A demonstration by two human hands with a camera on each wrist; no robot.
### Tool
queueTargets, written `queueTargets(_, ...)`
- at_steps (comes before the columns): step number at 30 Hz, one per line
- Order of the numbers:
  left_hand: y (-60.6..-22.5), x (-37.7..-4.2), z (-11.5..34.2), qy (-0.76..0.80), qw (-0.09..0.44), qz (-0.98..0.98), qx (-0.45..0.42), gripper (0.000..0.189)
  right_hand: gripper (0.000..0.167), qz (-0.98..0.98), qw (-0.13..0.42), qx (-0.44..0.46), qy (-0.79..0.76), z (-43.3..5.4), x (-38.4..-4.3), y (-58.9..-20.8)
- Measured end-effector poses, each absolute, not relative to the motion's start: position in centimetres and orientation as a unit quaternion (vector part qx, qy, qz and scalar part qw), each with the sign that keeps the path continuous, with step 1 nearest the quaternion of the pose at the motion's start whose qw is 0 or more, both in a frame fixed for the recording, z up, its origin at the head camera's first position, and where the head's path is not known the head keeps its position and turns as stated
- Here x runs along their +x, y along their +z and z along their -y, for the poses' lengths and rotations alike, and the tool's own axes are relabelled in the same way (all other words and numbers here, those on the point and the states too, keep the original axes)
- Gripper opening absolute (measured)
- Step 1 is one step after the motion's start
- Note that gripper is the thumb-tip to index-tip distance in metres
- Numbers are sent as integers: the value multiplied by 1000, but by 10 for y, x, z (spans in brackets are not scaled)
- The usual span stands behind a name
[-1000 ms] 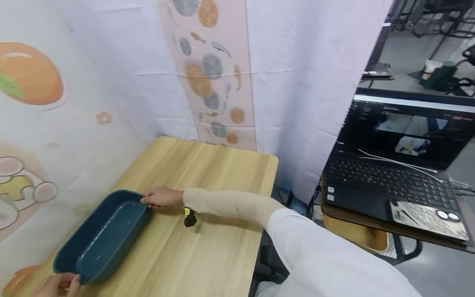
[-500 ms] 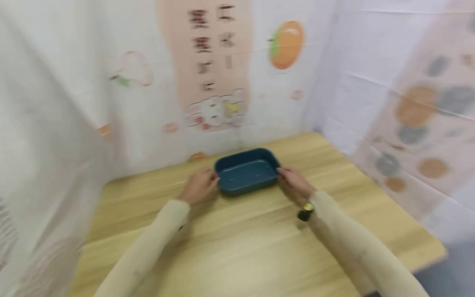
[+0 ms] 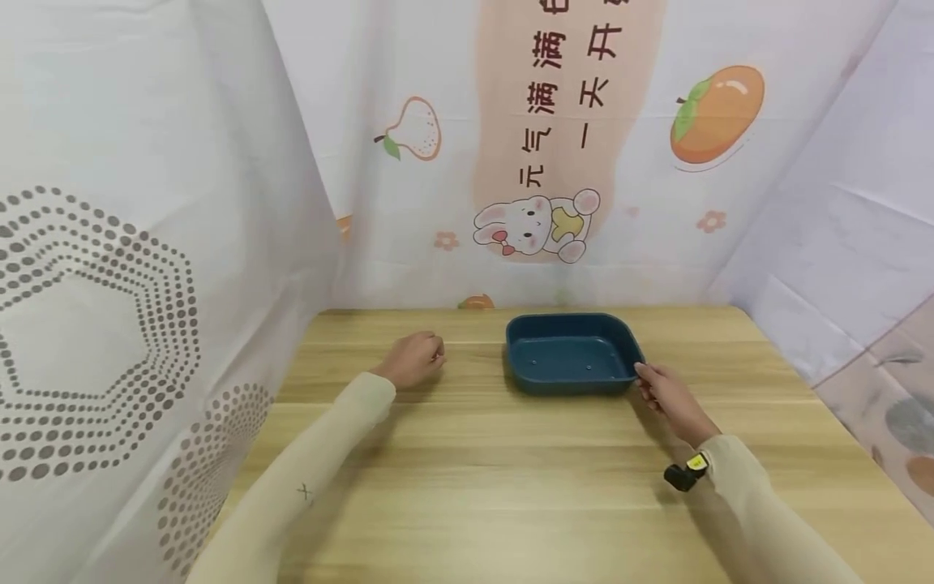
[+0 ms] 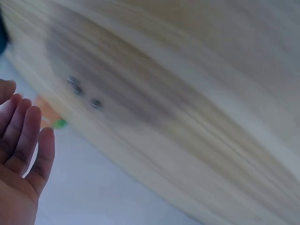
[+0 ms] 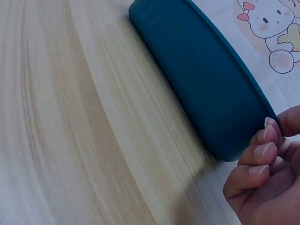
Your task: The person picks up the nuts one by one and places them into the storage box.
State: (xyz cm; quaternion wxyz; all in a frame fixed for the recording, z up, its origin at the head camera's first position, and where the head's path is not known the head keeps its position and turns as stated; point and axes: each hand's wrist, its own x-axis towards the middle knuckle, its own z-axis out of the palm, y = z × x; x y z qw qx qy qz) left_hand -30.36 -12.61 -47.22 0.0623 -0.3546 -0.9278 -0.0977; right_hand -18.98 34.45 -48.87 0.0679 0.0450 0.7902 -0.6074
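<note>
A dark teal rectangular plastic basin (image 3: 572, 385) with rounded corners stands on the wooden table. At its right front corner my right hand (image 3: 674, 401) pinches the rim between thumb and fingers. The right wrist view shows the outer wall of the basin (image 5: 201, 79) and my right hand's fingers (image 5: 258, 159) curled beneath the rim. To the left of the basin, apart from it, my left hand (image 3: 416, 359) is low over the table and holds nothing. In the left wrist view my left hand (image 4: 23, 154) has loosely bent fingers, with only a sliver of teal at the edge.
The light wooden table (image 3: 496, 487) meets a printed white curtain (image 3: 409, 219) along its back edge. More curtains hang at the left and right. A small black device (image 3: 684, 474) is strapped at my right wrist. Small dark blurred spots (image 4: 96, 103) show on the tabletop.
The head view has swung left from the laptop to face the back curtain. My left hand has let go of the basin and moved away leftward; my right hand keeps its hold.
</note>
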Motion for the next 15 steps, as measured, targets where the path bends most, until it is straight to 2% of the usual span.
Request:
queueTargets(9, -480, -300, 154, -105, -8, 945, -311, 14, 42, -790, 62, 52, -608, -347, -185, -487)
queueTargets(15, -482, -293, 160, -118, -25, 947, -299, 11, 43, -785, 70, 53, -613, -345, -187, -487)
